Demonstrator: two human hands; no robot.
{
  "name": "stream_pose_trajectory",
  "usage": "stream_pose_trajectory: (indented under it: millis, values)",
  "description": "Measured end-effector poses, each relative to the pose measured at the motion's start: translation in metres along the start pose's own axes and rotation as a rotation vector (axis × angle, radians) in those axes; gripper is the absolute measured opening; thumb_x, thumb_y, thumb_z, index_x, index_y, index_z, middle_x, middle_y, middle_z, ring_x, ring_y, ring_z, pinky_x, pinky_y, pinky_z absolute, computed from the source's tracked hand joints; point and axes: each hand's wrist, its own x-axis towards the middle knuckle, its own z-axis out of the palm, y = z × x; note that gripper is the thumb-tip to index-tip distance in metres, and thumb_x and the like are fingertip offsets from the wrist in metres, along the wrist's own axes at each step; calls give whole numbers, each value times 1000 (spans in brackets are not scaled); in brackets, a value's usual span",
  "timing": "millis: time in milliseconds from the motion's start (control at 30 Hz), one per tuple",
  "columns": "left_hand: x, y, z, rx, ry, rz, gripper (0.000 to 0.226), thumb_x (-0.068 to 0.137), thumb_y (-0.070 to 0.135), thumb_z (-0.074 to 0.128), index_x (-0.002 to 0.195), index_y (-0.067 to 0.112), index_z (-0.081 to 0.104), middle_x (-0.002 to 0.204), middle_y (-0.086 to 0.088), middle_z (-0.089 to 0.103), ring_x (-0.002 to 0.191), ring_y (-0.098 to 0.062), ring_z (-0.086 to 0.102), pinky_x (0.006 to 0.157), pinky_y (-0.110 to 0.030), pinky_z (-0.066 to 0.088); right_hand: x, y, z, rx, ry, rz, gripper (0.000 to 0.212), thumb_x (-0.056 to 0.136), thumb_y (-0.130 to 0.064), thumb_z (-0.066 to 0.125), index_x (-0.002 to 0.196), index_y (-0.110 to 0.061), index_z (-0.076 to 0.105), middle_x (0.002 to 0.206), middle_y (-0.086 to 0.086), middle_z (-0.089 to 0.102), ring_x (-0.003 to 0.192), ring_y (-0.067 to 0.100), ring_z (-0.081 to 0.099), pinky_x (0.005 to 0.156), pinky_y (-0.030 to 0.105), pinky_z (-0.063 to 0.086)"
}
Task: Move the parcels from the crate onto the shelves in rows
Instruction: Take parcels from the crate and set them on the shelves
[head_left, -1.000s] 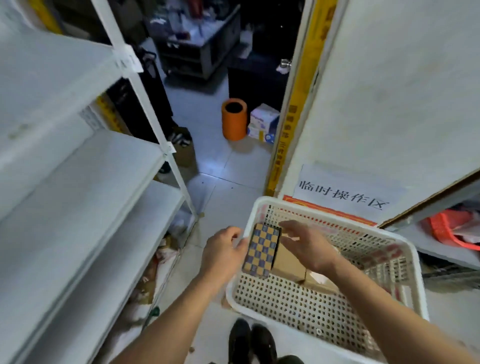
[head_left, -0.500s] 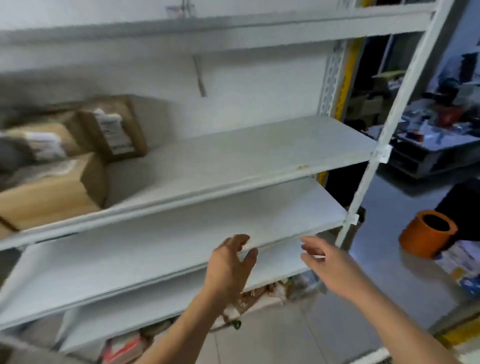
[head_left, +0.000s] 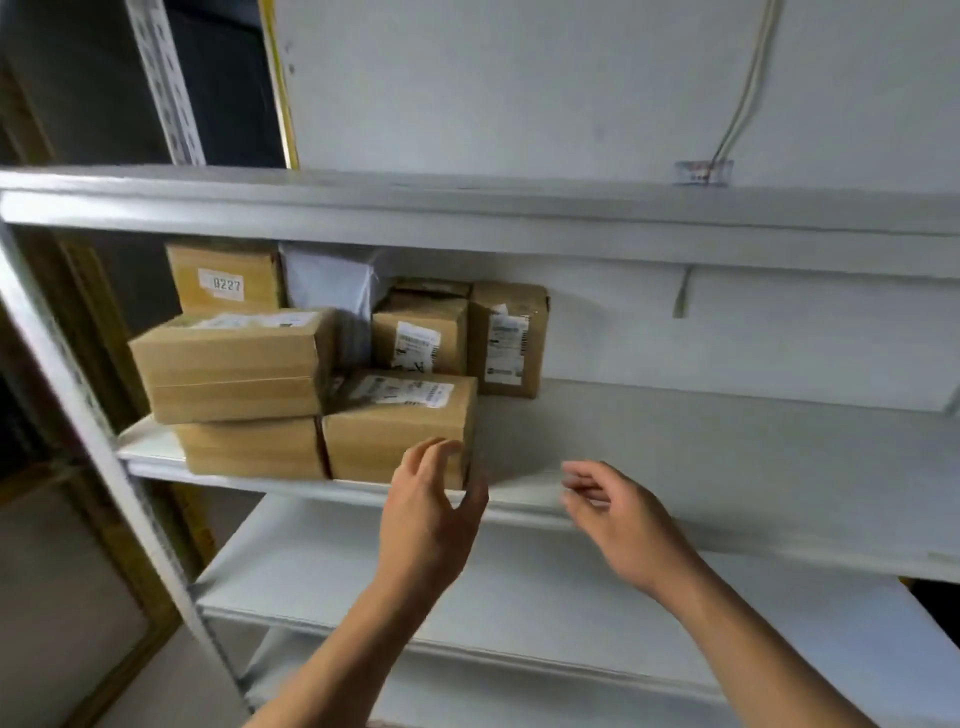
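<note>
Parcels (head_left: 332, 374) of brown card sit stacked at the left end of the middle shelf (head_left: 701, 447), some upright at the far wall. Left hand (head_left: 428, 512), fingers loosely spread, hovers just near the front box. Right hand (head_left: 621, 525), relaxed, holds nothing, further right.

Pale wall (head_left: 519, 93), hanging cable (head_left: 748, 78)

Single head-worn wide-angle view, facing forward and slightly down, close to white shelving (head_left: 675, 436), forearms entering from the bottom edge.
</note>
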Motion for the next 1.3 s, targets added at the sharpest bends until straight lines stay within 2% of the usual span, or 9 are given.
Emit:
stream_pose_trajectory:
  millis: [167,433,667,733,833,967,1067,1133,1300]
  values:
    - [37,-49,-26,98,138,-88,56,94,40,72,142,15,56,151,-7,47,137,-26,46,109,-33,40,64,-41,61,65,-36,-9,52,101,-38,68,148,-20,55,143,-4,61,131,11,59,114,30,44]
    - [39,-81,-15,37,157,-223,81,95,46,69,158,10,32,167,-11,19,150,-32,28,124,-43,32,162,-62,97,225,-105,137,77,102,-55,59,167,-31,25,172,2,28,156,25,31,123,42,28]
    - [29,-73,-3,-97,88,-232,89,99,55,57,166,17,12,176,-4,-3,161,-14,-2,130,-33,11,177,-39,103,429,-185,168,78,86,-56,77,151,-21,52,146,0,63,135,21,58,119,42,43]
    - [29,-67,-2,-172,40,-274,90,98,62,49,167,21,9,176,1,-2,160,-8,-1,126,-25,6,167,-36,93,418,-201,134,57,91,-46,78,141,-24,60,132,0,71,126,20,65,109,36,50]
    - [29,-58,1,-269,47,-299,83,98,69,42,166,27,18,173,3,17,158,-8,15,129,-31,14,140,-32,75,367,-215,115,70,79,-62,82,139,-32,61,129,-4,72,121,15,67,105,35,53]
    - [26,-42,11,-508,41,-329,29,105,55,46,134,55,44,131,36,53,122,21,48,102,-10,40,106,-26,58,370,-246,143,55,90,-69,68,127,-28,72,121,-12,77,114,7,71,100,29,54]
    - [25,-37,22,-646,-62,-339,61,95,71,47,152,48,39,144,22,56,129,4,53,108,-35,52,85,-25,42,361,-252,197,38,100,-60,56,109,-30,77,109,-19,80,100,-2,74,81,15,52]
    - [28,-37,30,-712,-128,-360,73,88,73,49,155,45,36,147,16,57,130,-5,56,101,-39,58,75,-18,31,356,-220,218,38,99,-60,58,113,-30,77,113,-18,79,107,3,73,90,21,54]
    - [34,-19,48,-767,-280,-254,61,96,51,52,155,41,37,137,26,62,126,3,58,90,-17,54,42,-8,3,477,-82,230,35,102,-39,63,132,-23,71,128,-12,76,123,9,68,118,39,45]
